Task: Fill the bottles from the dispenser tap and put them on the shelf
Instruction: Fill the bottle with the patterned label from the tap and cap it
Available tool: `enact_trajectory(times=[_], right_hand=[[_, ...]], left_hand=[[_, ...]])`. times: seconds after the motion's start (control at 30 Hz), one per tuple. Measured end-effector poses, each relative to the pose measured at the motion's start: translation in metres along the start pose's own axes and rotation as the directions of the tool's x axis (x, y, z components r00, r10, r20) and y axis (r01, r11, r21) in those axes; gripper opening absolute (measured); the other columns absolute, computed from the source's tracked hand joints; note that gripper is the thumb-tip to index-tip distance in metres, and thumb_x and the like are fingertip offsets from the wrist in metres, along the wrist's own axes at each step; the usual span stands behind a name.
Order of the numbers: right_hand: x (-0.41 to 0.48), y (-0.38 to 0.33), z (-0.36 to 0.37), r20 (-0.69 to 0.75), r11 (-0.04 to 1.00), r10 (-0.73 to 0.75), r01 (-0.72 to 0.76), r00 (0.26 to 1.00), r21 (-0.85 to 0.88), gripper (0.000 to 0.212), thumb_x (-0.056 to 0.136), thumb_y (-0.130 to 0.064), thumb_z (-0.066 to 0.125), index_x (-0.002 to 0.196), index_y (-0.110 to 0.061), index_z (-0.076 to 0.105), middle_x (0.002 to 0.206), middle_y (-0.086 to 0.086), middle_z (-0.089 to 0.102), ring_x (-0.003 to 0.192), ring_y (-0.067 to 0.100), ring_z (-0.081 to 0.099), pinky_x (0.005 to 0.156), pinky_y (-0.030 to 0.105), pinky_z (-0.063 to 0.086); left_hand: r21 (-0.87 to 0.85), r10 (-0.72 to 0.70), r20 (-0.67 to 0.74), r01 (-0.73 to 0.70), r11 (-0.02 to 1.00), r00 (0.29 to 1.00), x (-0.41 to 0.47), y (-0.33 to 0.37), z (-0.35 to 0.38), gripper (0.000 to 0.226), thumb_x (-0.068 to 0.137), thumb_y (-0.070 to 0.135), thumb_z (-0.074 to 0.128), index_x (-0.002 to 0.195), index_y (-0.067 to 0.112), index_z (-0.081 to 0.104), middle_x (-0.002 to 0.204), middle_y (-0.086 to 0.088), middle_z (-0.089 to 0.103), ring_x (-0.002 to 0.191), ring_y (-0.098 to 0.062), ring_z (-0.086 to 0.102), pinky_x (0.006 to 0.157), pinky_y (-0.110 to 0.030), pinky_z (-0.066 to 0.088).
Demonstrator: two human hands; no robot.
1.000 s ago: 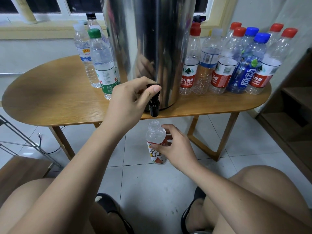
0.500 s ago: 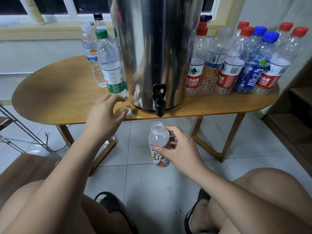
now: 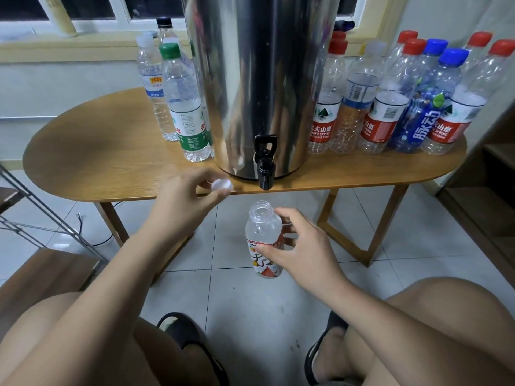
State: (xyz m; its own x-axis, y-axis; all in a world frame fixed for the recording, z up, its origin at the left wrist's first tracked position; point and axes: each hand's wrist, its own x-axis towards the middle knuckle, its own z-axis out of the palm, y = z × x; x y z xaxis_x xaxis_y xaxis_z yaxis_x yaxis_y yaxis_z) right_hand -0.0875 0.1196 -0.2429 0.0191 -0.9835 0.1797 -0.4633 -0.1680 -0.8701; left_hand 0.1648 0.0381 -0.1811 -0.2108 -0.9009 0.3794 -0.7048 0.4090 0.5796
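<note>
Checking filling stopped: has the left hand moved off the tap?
Yes. The left hand moved left and down from the tap, now pinching the white cap.

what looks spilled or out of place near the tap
Nothing stands out. The open bottle is upright in the right hand below the tap, the left hand pinches a white cap, and no spill shows.

An oval wooden table (image 3: 97,162) stands on pale floor tiles (image 3: 250,302) below a white-framed window (image 3: 83,8).

one head-worn view looks forward and down, close over the table (image 3: 111,162) edge.
</note>
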Motion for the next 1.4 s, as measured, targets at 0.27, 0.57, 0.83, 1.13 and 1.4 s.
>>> enact_trajectory(times=[0.27, 0.57, 0.83, 1.13, 1.4], right_hand=[[-0.001, -0.001, 0.000, 0.039, 0.999, -0.004, 0.006, 0.999, -0.040, 0.063, 0.080, -0.050, 0.090, 0.134, -0.044, 0.059, 0.126, -0.025, 0.065, 0.118, -0.001, 0.063, 0.097, 0.031, 0.060], [-0.005, 0.001, 0.005, 0.073, 0.990, -0.038, 0.047, 0.997, -0.133, 0.057, 0.081, -0.054, 0.087, 0.129, -0.042, 0.059, 0.118, -0.023, 0.064, 0.111, 0.004, 0.063, 0.091, 0.037, 0.059], [-0.007, 0.002, 0.007, 0.105, 0.961, -0.076, 0.101, 0.992, -0.256, 0.060, 0.083, -0.053, 0.084, 0.135, -0.045, 0.056, 0.122, -0.025, 0.060, 0.110, 0.005, 0.061, 0.085, 0.031, 0.058], [-0.004, -0.003, 0.005, 0.087, 0.981, -0.036, 0.052, 0.996, -0.187, 0.057, 0.081, -0.055, 0.086, 0.129, -0.044, 0.056, 0.119, -0.024, 0.062, 0.109, 0.002, 0.062, 0.086, 0.033, 0.059], [-0.005, -0.002, 0.006, 0.093, 0.982, -0.045, 0.061, 0.995, -0.180, 0.059, 0.079, -0.060, 0.083, 0.129, -0.044, 0.057, 0.119, -0.023, 0.062, 0.107, 0.006, 0.064, 0.083, 0.035, 0.060]], left_hand=[[-0.210, 0.073, 0.186, -0.032, 0.977, 0.980, -0.031, 0.032, 0.008, 0.027, 0.092, 0.046, 0.080, 0.118, 0.038, 0.078, 0.118, 0.020, 0.075, 0.110, -0.012, 0.067, 0.079, -0.027, 0.050], [0.051, 0.161, 0.189, -0.173, 0.984, 0.969, -0.028, 0.028, 0.016, 0.058, 0.079, 0.077, 0.068, 0.112, 0.031, 0.078, 0.096, 0.017, 0.063, 0.083, -0.006, 0.062, 0.070, -0.032, 0.055], [0.265, 0.024, 0.177, -0.072, 0.962, 0.984, -0.026, 0.037, 0.019, 0.070, 0.072, 0.092, 0.056, 0.079, 0.022, 0.063, 0.065, 0.008, 0.060, 0.064, -0.016, 0.057, 0.057, -0.040, 0.051], [0.061, 0.150, 0.269, -0.172, 0.983, 0.952, -0.025, 0.034, 0.011, 0.054, 0.084, 0.068, 0.073, 0.128, 0.036, 0.076, 0.115, 0.022, 0.070, 0.104, 0.001, 0.063, 0.084, -0.026, 0.054], [0.019, 0.139, 0.318, -0.153, 0.988, 0.938, -0.022, 0.030, 0.002, 0.040, 0.083, 0.048, 0.087, 0.121, 0.041, 0.080, 0.108, 0.023, 0.073, 0.096, 0.002, 0.065, 0.074, -0.018, 0.051]])
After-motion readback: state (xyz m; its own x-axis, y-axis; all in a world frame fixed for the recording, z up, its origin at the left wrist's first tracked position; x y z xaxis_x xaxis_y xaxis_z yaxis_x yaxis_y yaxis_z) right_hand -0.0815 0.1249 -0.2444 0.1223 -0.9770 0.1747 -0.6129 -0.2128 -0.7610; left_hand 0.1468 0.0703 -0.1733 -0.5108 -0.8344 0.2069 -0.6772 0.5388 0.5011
